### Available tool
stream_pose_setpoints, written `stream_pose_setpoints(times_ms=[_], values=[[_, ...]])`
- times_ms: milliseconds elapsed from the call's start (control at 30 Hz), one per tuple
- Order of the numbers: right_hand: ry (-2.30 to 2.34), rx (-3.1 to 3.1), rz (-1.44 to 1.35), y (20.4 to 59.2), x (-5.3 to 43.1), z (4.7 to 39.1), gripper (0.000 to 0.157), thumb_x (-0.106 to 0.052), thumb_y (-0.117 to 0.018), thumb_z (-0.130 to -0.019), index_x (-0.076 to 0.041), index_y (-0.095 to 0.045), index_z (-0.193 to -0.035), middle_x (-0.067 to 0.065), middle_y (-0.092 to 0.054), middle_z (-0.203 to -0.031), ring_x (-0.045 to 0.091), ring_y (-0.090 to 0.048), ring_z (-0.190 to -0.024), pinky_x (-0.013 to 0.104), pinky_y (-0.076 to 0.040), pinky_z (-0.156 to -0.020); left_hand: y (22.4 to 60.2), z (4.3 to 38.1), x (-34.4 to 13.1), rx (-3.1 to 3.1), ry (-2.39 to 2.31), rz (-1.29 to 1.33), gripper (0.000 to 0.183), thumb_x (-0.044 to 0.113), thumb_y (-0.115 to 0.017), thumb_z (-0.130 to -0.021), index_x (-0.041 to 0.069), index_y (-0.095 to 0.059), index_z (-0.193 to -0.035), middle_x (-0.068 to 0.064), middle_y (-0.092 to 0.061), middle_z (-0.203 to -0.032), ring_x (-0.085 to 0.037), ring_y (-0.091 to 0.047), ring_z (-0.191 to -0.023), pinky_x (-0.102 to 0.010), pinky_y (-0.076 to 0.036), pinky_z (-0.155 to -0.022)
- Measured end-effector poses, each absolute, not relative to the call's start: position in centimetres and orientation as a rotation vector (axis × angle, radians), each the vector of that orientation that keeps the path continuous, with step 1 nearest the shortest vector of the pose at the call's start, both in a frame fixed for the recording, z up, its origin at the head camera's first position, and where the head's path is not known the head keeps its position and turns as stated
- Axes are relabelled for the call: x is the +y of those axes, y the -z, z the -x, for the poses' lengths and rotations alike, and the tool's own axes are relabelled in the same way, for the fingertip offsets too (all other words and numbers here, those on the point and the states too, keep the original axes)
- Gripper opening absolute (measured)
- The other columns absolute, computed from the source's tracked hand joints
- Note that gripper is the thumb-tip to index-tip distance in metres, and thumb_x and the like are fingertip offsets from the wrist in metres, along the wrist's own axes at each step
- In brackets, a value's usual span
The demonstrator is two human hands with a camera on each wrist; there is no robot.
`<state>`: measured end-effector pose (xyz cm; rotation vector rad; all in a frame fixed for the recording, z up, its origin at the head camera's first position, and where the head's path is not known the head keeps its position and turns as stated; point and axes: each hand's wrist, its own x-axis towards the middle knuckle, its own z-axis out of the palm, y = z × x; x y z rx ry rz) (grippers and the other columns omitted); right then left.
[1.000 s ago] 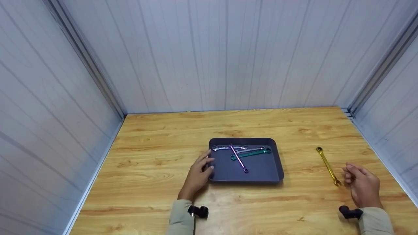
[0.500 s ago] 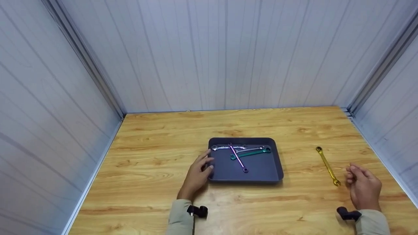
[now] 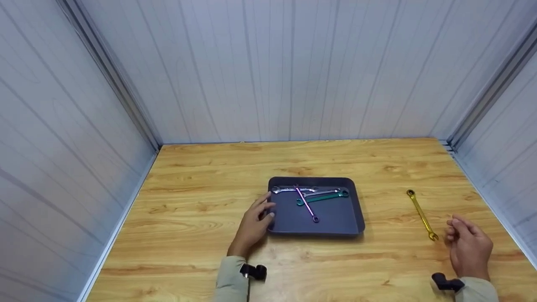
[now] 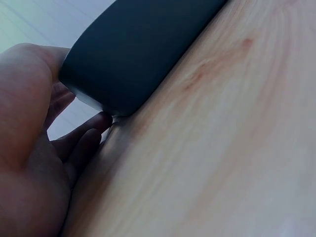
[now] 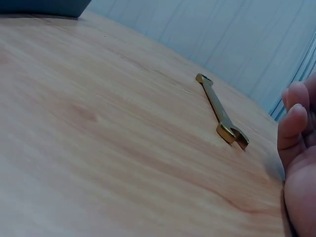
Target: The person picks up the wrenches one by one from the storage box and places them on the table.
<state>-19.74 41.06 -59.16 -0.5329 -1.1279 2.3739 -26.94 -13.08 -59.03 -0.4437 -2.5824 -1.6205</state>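
Observation:
At its left side, a dark grey tray [image 3: 331, 218] is held by my left hand [image 3: 253, 224]. In the left wrist view, the thumb reaches over the tray wall [image 4: 133, 54] and other fingers [image 4: 89, 143] lie low outside it. Inside the tray, a purple wrench [image 3: 306, 203] lies across a silver wrench [image 3: 293, 190]; another silver wrench [image 3: 325, 193] and a green wrench [image 3: 323, 198] are beside them. A gold wrench [image 3: 421, 214] lies on the table to the right. Just right of its open end, my right hand [image 3: 470, 247] rests on the table, fingers loosely curled, holding nothing.
The wooden table [image 3: 201, 188] is enclosed by pale panel walls [image 3: 268, 71] at the back and both sides. Small black wrist cameras [image 3: 254, 272] are strapped over both sleeves.
My right hand has shifted slightly right and toward me, a little farther from the gold wrench. The left hand, tray and wrenches stay in place.

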Motion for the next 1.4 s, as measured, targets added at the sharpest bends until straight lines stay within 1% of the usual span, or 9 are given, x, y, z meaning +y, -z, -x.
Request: stream_pose_setpoints(times_ms=[233,433,467,667,733,900,1033,1267,1400], values=[[-2.29,-1.227,0.558,59.2,40.0,19.1,0.022,0.002,-0.074,-0.087,0.01,-0.071,-0.108,0.013,-0.071,-0.08,0.017,-0.063,-0.06,0.024,-0.052,-0.047,58.9,26.8,-13.1,-2.576,1.628,0.45,0.03,0.009,-0.062,-0.098,0.004,-0.067,-0.127,0.005,-0.042,-0.155,-0.021,-0.032,-0.146,-0.043,-0.025,-0.119],[-2.273,-1.216,0.592,59.2,39.5,18.7,0.021,0.002,-0.075,-0.087,0.011,-0.071,-0.105,0.013,-0.071,-0.079,0.017,-0.063,-0.059,0.025,-0.052,-0.047,58.8,26.8,-13.1,-2.589,1.621,0.447,0.031,0.011,-0.062,-0.098,0.005,-0.067,-0.128,0.007,-0.042,-0.155,-0.018,-0.032,-0.146,-0.04,-0.025,-0.119],[-2.271,-1.209,0.603,59.2,39.4,18.6,0.02,0.002,-0.075,-0.087,0.011,-0.071,-0.105,0.013,-0.071,-0.079,0.017,-0.063,-0.059,0.025,-0.052,-0.046,58.8,26.8,-13.1,-2.584,1.619,0.455,0.031,0.011,-0.062,-0.098,0.005,-0.067,-0.128,0.006,-0.042,-0.155,-0.019,-0.032,-0.146,-0.041,-0.025,-0.119],[-2.285,-1.22,0.676,58.9,38.6,18.2,0.019,-0.001,-0.076,-0.087,0.008,-0.073,-0.104,0.012,-0.071,-0.08,0.015,-0.061,-0.06,0.024,-0.051,-0.047,58.9,26.8,-13.2,-2.59,1.61,0.458,0.031,0.01,-0.062,-0.097,0.005,-0.067,-0.128,0.007,-0.042,-0.155,-0.019,-0.032,-0.146,-0.041,-0.025,-0.119],[-2.283,-1.238,0.69,58.9,38.1,18.0,0.02,-0.002,-0.077,-0.087,0.007,-0.073,-0.104,0.011,-0.071,-0.08,0.015,-0.061,-0.061,0.024,-0.051,-0.048,58.9,26.9,-13.2,-2.598,1.61,0.449,0.031,0.01,-0.062,-0.097,0.006,-0.067,-0.128,0.008,-0.042,-0.154,-0.017,-0.032,-0.145,-0.039,-0.025,-0.119],[-2.309,-1.264,0.69,58.8,37.3,17.6,0.023,-0.004,-0.078,-0.087,0.006,-0.073,-0.106,0.011,-0.071,-0.082,0.014,-0.061,-0.062,0.025,-0.052,-0.049,59.0,27.1,-13.2,-2.59,1.608,0.459,0.03,0.01,-0.062,-0.097,0.006,-0.067,-0.127,0.008,-0.043,-0.154,-0.017,-0.032,-0.146,-0.04,-0.024,-0.12],[-2.35,-1.27,0.685,58.7,36.8,17.3,0.022,-0.006,-0.076,-0.089,0.005,-0.072,-0.107,0.01,-0.07,-0.084,0.014,-0.061,-0.065,0.025,-0.052,-0.05,59.0,27.1,-13.1,-2.586,1.599,0.461,0.03,0.009,-0.063,-0.097,0.006,-0.067,-0.126,0.008,-0.043,-0.154,-0.017,-0.032,-0.146,-0.039,-0.024,-0.12],[-2.461,-1.229,0.721,58.2,35.5,17.2,0.015,-0.006,-0.073,-0.091,0.001,-0.072,-0.104,0.007,-0.067,-0.084,0.014,-0.059,-0.069,0.026,-0.051,-0.054,59.0,27.1,-13.1,-2.585,1.606,0.453,0.03,0.009,-0.062,-0.097,0.007,-0.068,-0.126,0.007,-0.043,-0.155,-0.018,-0.032,-0.145,-0.04,-0.024,-0.12],[-2.526,-1.294,0.686,57.9,34.4,17.4,0.016,-0.009,-0.071,-0.094,-0.001,-0.072,-0.108,0.006,-0.067,-0.086,0.014,-0.059,-0.072,0.026,-0.051,-0.057,59.0,26.9,-13.1,-2.581,1.615,0.444,0.03,0.01,-0.063,-0.098,0.007,-0.068,-0.127,0.008,-0.043,-0.155,-0.017,-0.032,-0.145,-0.039,-0.025,-0.119]])
